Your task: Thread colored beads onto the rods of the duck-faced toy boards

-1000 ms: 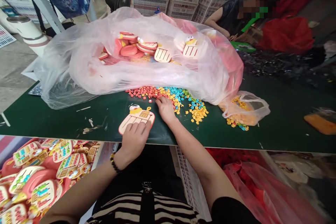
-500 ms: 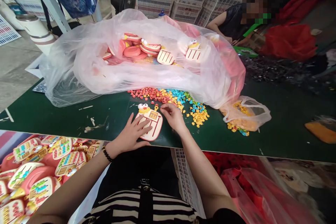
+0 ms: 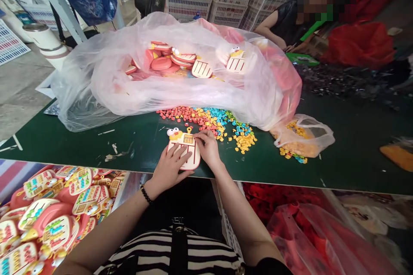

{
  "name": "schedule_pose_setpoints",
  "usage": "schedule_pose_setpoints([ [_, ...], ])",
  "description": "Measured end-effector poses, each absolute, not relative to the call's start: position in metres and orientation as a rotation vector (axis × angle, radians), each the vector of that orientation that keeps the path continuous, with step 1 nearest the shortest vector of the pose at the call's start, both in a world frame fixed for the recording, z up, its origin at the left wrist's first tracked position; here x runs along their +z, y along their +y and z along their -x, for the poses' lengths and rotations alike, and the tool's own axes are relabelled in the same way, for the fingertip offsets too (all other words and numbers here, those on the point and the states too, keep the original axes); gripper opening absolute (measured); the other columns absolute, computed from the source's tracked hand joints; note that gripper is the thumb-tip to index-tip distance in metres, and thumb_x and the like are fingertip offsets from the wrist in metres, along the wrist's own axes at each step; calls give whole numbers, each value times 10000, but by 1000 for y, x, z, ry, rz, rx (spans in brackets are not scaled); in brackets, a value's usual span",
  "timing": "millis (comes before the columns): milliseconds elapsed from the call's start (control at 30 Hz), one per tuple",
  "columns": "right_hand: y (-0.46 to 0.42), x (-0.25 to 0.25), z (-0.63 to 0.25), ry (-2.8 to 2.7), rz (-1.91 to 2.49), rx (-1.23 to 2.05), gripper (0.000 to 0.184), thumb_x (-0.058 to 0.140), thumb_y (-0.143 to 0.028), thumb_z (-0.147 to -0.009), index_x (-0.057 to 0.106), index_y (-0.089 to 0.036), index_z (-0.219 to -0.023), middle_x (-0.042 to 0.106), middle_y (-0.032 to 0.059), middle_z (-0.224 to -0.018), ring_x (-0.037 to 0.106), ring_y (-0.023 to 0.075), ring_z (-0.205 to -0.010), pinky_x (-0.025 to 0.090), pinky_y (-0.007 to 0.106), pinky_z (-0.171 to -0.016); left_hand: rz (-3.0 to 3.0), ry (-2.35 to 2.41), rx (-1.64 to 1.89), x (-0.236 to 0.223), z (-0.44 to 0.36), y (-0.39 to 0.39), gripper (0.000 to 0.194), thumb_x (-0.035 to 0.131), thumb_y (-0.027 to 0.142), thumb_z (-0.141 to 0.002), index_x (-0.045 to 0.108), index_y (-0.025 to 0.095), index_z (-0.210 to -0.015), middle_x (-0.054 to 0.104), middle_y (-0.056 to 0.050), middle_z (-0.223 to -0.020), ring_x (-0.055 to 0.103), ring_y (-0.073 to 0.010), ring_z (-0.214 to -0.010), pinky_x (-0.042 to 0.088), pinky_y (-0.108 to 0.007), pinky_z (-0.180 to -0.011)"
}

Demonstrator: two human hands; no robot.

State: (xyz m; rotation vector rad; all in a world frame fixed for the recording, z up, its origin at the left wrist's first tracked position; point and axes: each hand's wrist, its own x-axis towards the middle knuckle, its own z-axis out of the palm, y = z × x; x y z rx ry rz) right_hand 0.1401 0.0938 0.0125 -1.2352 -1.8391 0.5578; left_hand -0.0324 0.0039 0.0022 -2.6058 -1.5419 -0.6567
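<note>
A chicken-shaped toy board [image 3: 191, 162] lies on the green table near its front edge. It has a cream face with slots, a red rim, bulging eyes and a yellow beak. Spread across its left side, my left hand [image 3: 171, 164] rests with fingers stretched out. My right hand [image 3: 208, 149] is at the board's upper right edge, thumb and forefinger pinched together; whatever they hold is too small to make out. Just behind that hand is a loose pile of small red pieces [image 3: 183, 114], yellow pieces [image 3: 245, 142] and blue pieces [image 3: 219, 114].
A big translucent bag [image 3: 145, 94] of similar boards spans the table's back. A small bag [image 3: 303, 137] of yellow pieces lies right. Boards with coloured pieces fill a container [image 3: 132, 187] at lower left. Across the table, a person [image 3: 280, 25] sits beside dark shiny material.
The board has turned upright and shifted right. My right hand left the pile, came to the board's ring, then its upper right edge. My left hand spread its fingers over the board.
</note>
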Motion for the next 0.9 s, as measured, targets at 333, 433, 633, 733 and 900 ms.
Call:
schedule_pose_setpoints([
  [333, 95, 13, -132, -2025, 1277, 343, 233, 498, -172, -886, 725, -221, -865, 712, 72, -941, 656, 206, -906, 527, 356, -833, 2623, -1557, -667, 4, 32, 3, 487, 579, 446, -864, 537, 231, -1299, 526, -101, -1380, 405, -319, -1315, 330, -511, -1073],
  [433, 88, 12, -135, -2095, 1290, 243, 239, 500, -176, -894, 736, -210, -878, 726, 83, -952, 656, 221, -937, 516, 386, -875, 2622, -1557, -675, 5, 32, 3, 485, 584, 447, -861, 544, 226, -1290, 524, -104, -1381, 401, -320, -1317, 329, -512, -1075],
  [633, 62, 10, -150, -2086, 1183, 270, 245, 503, -210, -914, 738, -221, -980, 732, 90, -980, 639, 220, -945, 549, 393, -829, 2606, -1557, -699, 4, 30, 3, 481, 585, 447, -856, 546, 227, -1283, 534, -98, -1373, 410, -326, -1306, 338, -520, -1062],
  [733, 51, 4, -146, -2045, 1191, 299, 264, 505, -193, -910, 725, -231, -1052, 731, 93, -1017, 627, 223, -953, 560, 392, -810, 2610, -1556, -698, 2, 29, 4, 482, 571, 445, -863, 541, 220, -1289, 530, -103, -1374, 409, -338, -1301, 327, -537, -1061],
  [900, 69, 5, -121, -2120, 1092, 465, 305, 481, -131, -896, 734, -252, -1014, 740, 63, -998, 654, 200, -946, 538, 383, -872, 2628, -1589, -694, 4, 29, 5, 503, 578, 460, -851, 552, 199, -1280, 516, -172, -1350, 439, -323, -1276, 351, -514, -1036],
])
